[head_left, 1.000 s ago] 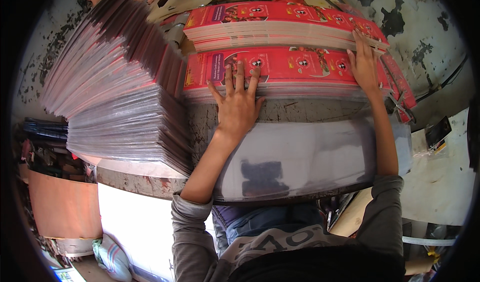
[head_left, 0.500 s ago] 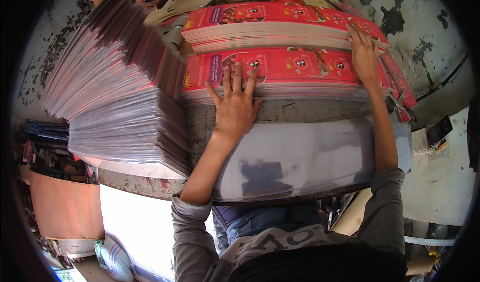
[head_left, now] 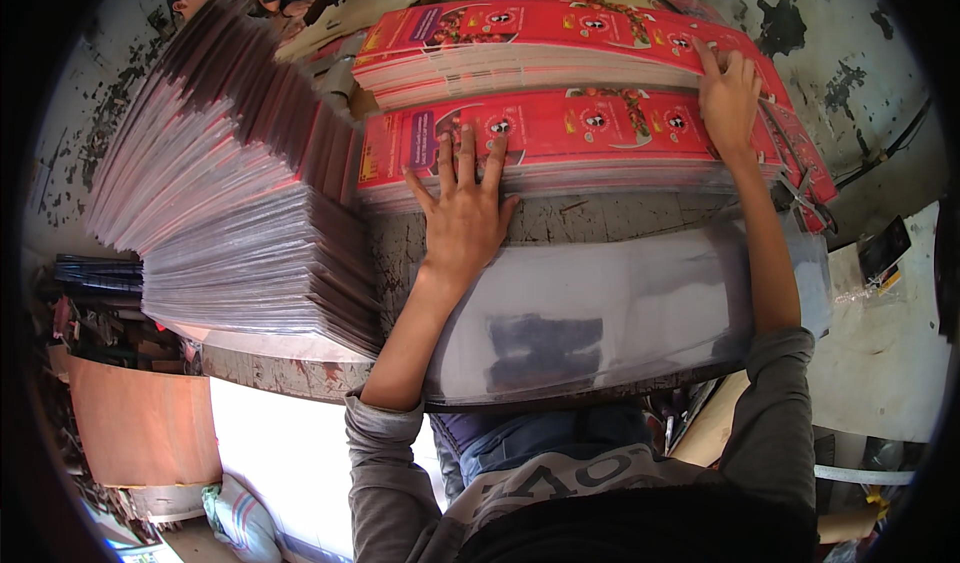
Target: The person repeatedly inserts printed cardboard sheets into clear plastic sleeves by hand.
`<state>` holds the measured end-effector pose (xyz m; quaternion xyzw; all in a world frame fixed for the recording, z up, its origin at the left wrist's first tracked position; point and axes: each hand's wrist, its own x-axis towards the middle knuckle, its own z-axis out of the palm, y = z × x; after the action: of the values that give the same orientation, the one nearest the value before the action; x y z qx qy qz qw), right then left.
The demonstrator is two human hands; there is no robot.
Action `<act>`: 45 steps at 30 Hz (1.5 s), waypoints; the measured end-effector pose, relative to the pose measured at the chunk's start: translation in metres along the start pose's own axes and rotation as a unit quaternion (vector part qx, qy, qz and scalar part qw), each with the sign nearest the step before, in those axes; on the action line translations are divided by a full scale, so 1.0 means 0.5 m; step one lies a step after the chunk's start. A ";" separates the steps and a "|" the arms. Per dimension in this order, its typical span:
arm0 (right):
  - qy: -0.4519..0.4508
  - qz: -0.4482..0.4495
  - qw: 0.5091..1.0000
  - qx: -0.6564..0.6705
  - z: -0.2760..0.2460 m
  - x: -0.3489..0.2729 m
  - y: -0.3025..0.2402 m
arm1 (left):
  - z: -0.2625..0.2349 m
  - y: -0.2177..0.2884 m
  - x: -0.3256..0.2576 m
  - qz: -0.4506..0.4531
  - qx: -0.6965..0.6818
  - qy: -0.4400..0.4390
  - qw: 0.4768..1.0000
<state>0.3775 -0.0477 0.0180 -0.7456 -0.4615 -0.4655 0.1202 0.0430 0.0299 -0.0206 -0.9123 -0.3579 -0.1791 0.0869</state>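
Because the left hand [head_left: 463, 225] rests flat, fingers spread, on the near red stack [head_left: 545, 133], light, even pressure should best keep it square. The right hand [head_left: 728, 108], well apart, curls at the right end of the far red stack [head_left: 560, 25]; any pinch cannot be confirmed. Both forearms [head_left: 412, 333] extend forward, past clear plastic sheeting [head_left: 650, 313] on the counter [head_left: 600, 215].

Left hand [head_left: 462, 221]: fingers spread flat on near red stack [head_left: 545, 135]
Right hand [head_left: 730, 108]: fingers bent at right end of far red stack [head_left: 555, 28]
Clear sheets [head_left: 640, 293]: on table [head_left: 620, 208]
Scissors [head_left: 802, 197]: at right
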 end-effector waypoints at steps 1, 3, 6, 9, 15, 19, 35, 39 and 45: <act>-0.021 -0.006 0.999 -0.032 -0.002 0.000 -0.003 | 0.000 0.001 -0.001 0.000 0.001 0.001 1.000; -0.018 -0.009 1.000 -0.021 0.014 -0.010 0.003 | 0.002 0.001 0.000 -0.001 -0.009 0.009 1.000; -0.016 -0.005 1.000 0.021 0.010 -0.013 -0.009 | 0.003 -0.011 0.007 0.000 -0.085 0.050 0.995; -0.011 0.004 0.997 0.071 0.007 -0.015 -0.012 | -0.015 -0.034 0.028 -0.021 -0.184 0.160 0.970; -0.032 0.000 0.998 0.054 0.012 -0.011 0.009 | -0.020 -0.055 0.034 -0.136 -0.650 0.136 0.735; 0.007 -0.031 0.995 0.094 0.005 -0.007 0.042 | -0.042 -0.061 0.039 -0.164 -0.756 0.073 0.629; 0.124 -0.058 0.982 0.129 -0.155 -0.084 0.101 | -0.061 -0.025 -0.051 -0.002 -0.877 0.048 0.477; 0.094 -0.097 0.978 0.159 -0.143 -0.094 0.088 | -0.050 -0.034 -0.059 0.008 -0.859 0.060 0.508; 0.032 -0.119 0.970 0.211 -0.139 -0.105 0.078 | -0.049 -0.030 -0.067 -0.050 -0.850 0.053 0.522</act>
<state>0.3606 -0.1414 0.0230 -0.6277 -0.6307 -0.3922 0.2332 0.0034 0.0126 -0.0106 -0.5229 -0.0753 -0.4503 -0.7198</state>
